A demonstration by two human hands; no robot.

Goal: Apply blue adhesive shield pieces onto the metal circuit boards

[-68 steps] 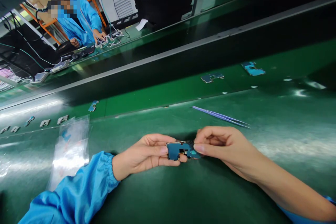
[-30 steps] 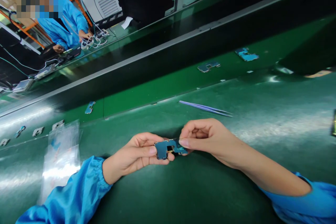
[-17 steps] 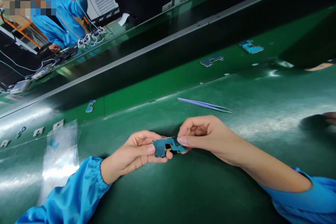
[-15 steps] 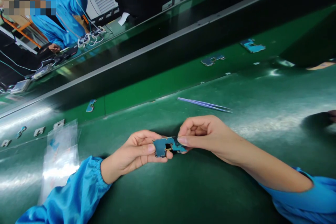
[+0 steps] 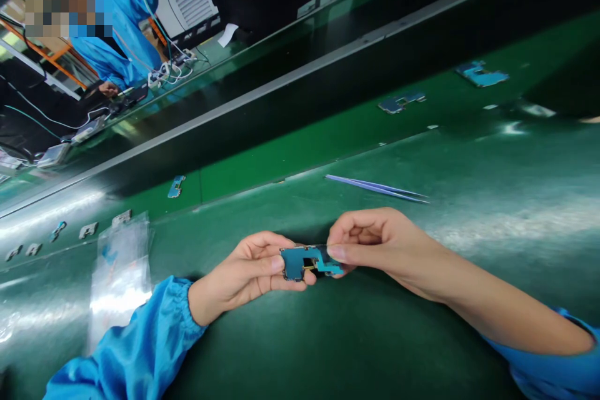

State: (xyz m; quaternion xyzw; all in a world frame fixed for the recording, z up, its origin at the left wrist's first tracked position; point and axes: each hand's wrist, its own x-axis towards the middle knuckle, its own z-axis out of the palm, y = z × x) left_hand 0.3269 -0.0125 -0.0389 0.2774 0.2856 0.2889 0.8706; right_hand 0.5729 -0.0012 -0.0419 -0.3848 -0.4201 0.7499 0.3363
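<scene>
A small blue circuit board (image 5: 294,262) with a notch in it is held up over the green work surface. My left hand (image 5: 255,267) is closed on its left part, thumb on top and fingers underneath. At the other end, my right hand (image 5: 365,242) pinches the board's narrow right part between thumb and forefinger. A dark piece shows by the right fingertips, too small to make out. Beyond my hands lies a pair of purple tweezers (image 5: 375,187), touched by neither hand.
Circuit boards lie farther back: one (image 5: 402,102), another (image 5: 482,74) at right, one (image 5: 176,187) at left. Several small parts sit far left near a clear plastic bag (image 5: 120,275). Across a metal rail (image 5: 262,83), a person in a blue sleeve (image 5: 135,9) is by cables.
The whole view has shifted, so the surroundings sit farther right in the picture. Both hands keep their hold on the circuit board, with hardly any change in pose.
</scene>
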